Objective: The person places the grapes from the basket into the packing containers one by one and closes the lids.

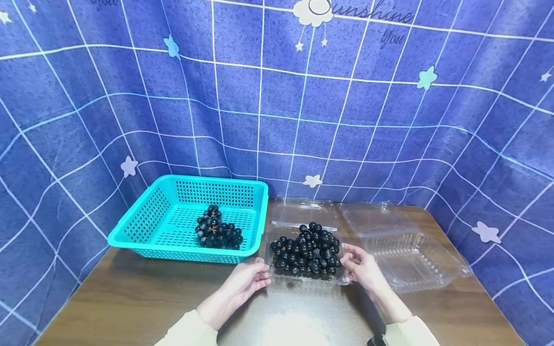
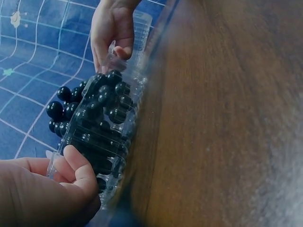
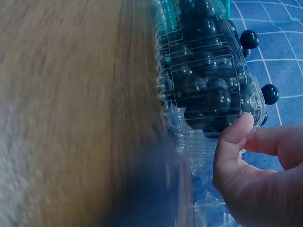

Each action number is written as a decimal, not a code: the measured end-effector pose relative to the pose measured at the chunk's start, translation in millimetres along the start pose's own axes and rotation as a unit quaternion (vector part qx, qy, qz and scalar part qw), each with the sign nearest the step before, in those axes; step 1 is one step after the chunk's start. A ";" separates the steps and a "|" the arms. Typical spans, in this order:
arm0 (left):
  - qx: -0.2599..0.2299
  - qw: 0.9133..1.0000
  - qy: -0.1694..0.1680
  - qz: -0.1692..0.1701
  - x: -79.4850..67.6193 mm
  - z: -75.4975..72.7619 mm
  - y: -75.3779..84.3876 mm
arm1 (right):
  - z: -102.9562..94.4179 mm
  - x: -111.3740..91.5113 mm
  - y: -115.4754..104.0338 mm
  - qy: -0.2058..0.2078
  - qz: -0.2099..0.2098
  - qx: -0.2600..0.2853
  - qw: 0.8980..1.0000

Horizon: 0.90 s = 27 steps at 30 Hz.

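A clear plastic clamshell box [image 1: 303,279] stands on the table in the head view, heaped with a bunch of dark grapes [image 1: 307,254]. Its hinged lid [image 1: 305,214] lies folded open behind it. At the box's left rim, my left hand [image 1: 248,278] pinches the edge between thumb and fingers, as the left wrist view also shows. On the opposite side my right hand [image 1: 362,268] grips the rim near the front corner. The right wrist view has its thumb [image 3: 239,127] against the clear wall. Some grapes rise above the rim.
A turquoise basket [image 1: 182,252] sits left of the box, with a smaller bunch of dark grapes [image 1: 218,234] inside. To the right lies another open clamshell box [image 1: 415,266], its lid [image 1: 376,218] spread toward the back. A blue grid-patterned curtain [image 1: 285,96] hangs behind the wooden table [image 1: 130,298].
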<state>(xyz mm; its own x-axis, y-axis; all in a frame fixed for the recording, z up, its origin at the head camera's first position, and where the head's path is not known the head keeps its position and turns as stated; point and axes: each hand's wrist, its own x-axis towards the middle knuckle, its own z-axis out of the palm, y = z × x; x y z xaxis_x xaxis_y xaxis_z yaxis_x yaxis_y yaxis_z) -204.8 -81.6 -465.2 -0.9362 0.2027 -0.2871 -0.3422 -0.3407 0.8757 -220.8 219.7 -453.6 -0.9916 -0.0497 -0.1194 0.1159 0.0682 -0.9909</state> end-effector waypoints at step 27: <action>0.059 0.998 -0.010 0.018 3.1 -4.3 -1.2 | 0.6 2.5 -17.4 -0.012 -0.017 -0.145 0.989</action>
<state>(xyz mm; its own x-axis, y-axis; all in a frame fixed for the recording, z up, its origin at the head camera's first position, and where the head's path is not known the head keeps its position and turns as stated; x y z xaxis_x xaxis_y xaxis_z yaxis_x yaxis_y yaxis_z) -207.6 -84.5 -468.8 -0.9456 0.2102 -0.2485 -0.2959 -0.2368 0.9254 -225.3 217.8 -436.7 -0.9925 -0.0801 -0.0920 0.0586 0.3489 -0.9353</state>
